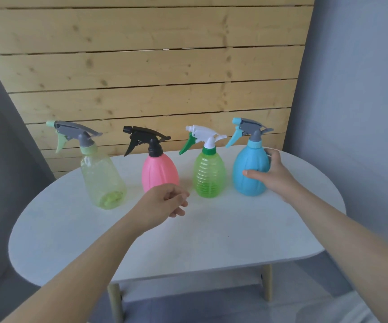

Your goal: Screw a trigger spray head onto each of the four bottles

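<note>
Four bottles stand in a row on the white table, each with a trigger spray head on its neck. From left: a pale yellow-green clear bottle with a grey and mint head, a pink bottle with a black head, a bright green ribbed bottle with a white and green head, and a blue bottle with a grey and blue head. My right hand holds the blue bottle's right side. My left hand hovers loosely curled in front of the pink bottle, holding nothing.
A wall of light wooden planks rises right behind the bottles. Grey curtains hang at both sides. The oval table has wooden legs, and grey floor shows below its front edge.
</note>
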The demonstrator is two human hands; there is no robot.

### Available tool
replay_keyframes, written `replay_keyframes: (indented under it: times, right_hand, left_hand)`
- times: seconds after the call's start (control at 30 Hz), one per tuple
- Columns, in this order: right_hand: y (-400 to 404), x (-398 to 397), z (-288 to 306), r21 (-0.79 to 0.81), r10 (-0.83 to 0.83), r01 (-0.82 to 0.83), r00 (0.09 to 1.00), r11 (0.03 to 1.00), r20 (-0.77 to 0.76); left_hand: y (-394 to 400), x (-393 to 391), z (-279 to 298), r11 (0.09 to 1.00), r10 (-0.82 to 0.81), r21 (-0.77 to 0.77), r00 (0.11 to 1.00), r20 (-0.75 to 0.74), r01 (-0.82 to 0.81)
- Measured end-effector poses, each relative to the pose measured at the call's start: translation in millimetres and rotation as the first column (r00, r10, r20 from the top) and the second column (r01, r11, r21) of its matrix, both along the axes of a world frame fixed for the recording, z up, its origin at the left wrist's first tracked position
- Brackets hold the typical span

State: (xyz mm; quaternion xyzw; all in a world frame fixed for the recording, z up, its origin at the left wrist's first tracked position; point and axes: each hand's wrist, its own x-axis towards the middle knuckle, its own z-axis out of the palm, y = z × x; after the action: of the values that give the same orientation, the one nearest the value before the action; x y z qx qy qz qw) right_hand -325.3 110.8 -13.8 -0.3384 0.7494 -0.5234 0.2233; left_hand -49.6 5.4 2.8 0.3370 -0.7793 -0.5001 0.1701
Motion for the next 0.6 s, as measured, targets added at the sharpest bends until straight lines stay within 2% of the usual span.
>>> replay_keyframes:
  times: [0.47,0.6]
  right_hand:
    - [0.5,-7.3,-3.0,-0.002,-0.015,0.015,1.0,1.0,-0.015]
    - [5.4,-8.4,-4.4,0.031,0.029,-0.028,0.999,0.999,-0.023]
  left_hand:
    - [3.5,-6.2,-1.7,1.0,-0.021,-0.002,1.0,-0.002,0.021]
    - [4.7,-8.3,-1.8,0.999,-0.03,-0.013,0.999,0.015,0.031]
